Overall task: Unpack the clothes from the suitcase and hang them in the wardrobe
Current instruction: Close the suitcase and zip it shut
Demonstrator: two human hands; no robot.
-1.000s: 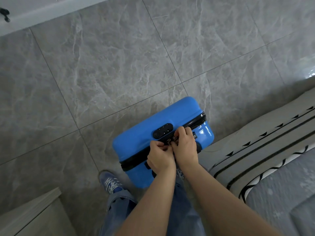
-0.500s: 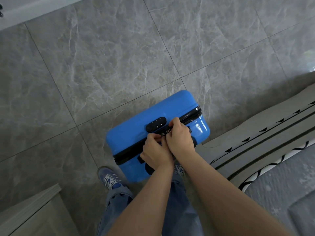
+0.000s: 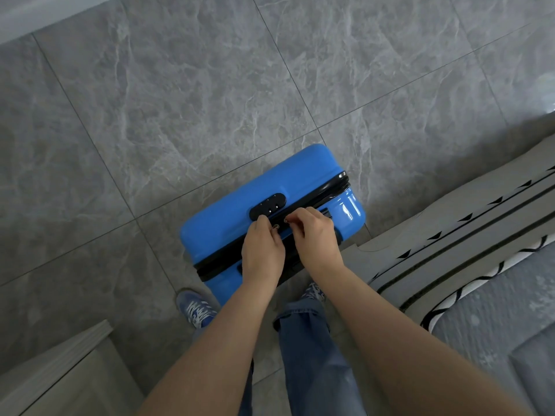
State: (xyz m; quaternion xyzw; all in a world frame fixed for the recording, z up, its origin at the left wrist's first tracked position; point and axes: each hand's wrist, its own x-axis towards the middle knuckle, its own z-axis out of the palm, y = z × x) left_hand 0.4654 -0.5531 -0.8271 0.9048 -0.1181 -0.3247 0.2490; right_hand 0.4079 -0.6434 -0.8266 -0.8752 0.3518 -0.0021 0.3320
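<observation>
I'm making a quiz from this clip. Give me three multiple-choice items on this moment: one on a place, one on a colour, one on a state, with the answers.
1. Where does the suitcase stand?
A. On the bed
B. On the tiled floor, beside the bed
C. Inside a wardrobe

2. What colour is the suitcase's shell?
A. Red
B. Grey
C. Blue

3. What are the two hands doing?
A. Each pinches a zipper pull at the zipper band
B. Both hang idle
C. Both lift a shirt

Answers:
1. B: it sits on the grey floor, with the bed to its right.
2. C: the shell is bright blue with a black zipper band.
3. A: the left hand and right hand each hold a small metal pull just below the lock.
</observation>
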